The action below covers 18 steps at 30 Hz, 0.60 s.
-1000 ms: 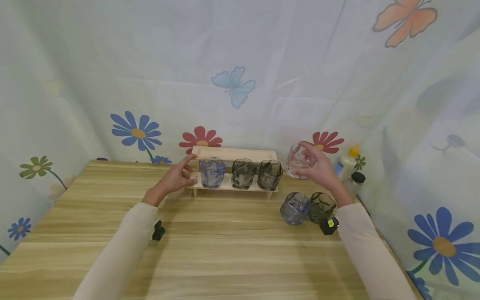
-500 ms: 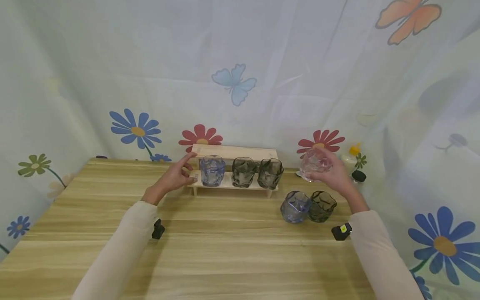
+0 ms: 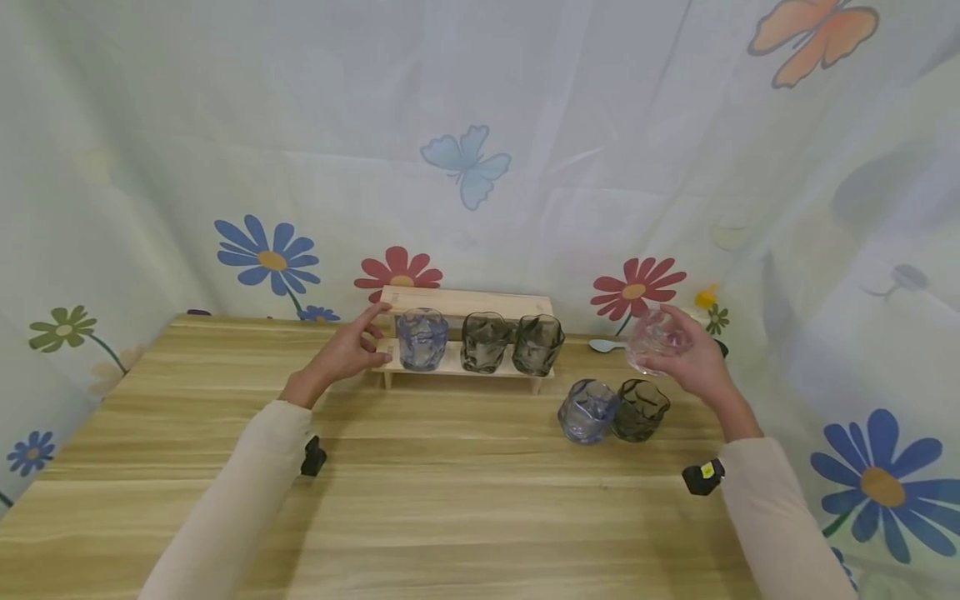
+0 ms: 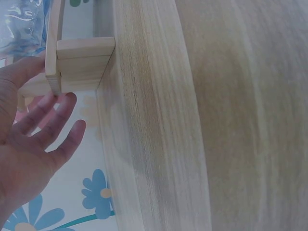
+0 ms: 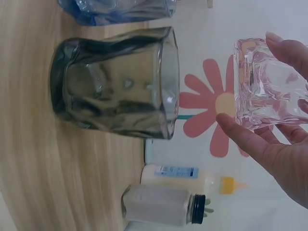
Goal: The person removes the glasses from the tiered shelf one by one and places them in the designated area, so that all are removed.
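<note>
I have the left hand (image 3: 347,348) relaxed, its thumb and a fingertip touching the wooden stand's (image 3: 468,302) left end. My right hand (image 3: 699,364) grips a pinkish glass (image 3: 657,340), raised above the table (image 3: 450,500) toward its right edge, apart from the stand. I count two blue glasses (image 3: 422,340), three grey glasses (image 3: 483,343): three on the lower tier, two tabletop; one spoon (image 3: 604,345), two bottles (image 5: 161,205).

Three grey glasses (image 3: 483,342), two blue glasses (image 3: 422,340) and one pinkish clear glass (image 5: 262,86) make six. There is one wooden stand (image 3: 468,302), one spoon (image 3: 602,345), one yellow-capped bottle (image 5: 180,177) and one black-capped jar (image 5: 156,204).
</note>
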### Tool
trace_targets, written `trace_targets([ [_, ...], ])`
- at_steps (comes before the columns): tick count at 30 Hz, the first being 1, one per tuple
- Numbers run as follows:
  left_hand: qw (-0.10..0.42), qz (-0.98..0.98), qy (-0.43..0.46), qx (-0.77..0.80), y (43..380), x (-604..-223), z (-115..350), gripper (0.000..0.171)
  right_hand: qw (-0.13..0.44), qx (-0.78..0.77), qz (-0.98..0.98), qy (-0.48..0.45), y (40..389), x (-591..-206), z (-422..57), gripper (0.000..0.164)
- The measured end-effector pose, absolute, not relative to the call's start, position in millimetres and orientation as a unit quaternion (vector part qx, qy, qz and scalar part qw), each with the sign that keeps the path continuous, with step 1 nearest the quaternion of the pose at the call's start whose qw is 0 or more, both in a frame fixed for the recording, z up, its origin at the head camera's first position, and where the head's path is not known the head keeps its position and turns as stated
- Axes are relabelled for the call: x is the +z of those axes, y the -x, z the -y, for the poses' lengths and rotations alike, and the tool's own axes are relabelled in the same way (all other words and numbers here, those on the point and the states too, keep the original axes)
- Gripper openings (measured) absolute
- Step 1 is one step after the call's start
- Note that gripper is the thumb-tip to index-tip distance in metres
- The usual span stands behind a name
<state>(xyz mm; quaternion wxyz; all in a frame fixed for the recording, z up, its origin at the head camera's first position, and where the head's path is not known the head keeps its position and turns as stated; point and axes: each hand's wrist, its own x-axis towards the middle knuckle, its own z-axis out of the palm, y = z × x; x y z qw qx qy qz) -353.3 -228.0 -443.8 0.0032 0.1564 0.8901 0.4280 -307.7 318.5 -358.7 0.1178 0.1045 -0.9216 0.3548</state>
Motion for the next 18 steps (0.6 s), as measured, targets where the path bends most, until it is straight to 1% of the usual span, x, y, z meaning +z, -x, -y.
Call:
trace_targets([
  [7, 0.003, -0.891, -0.156, 0.426, 352.7, -442.3, 227.3, 0.087, 0.119, 0.362, 0.918, -0.106, 303.5, -363.7, -332.7, 0.091],
  [18, 0.002, -0.892, -0.155, 0.424, 352.4, -442.4, 228.0, 0.087, 0.143, 0.345, 0.923, -0.091, 295.7, -375.9, -352.9, 0.083],
])
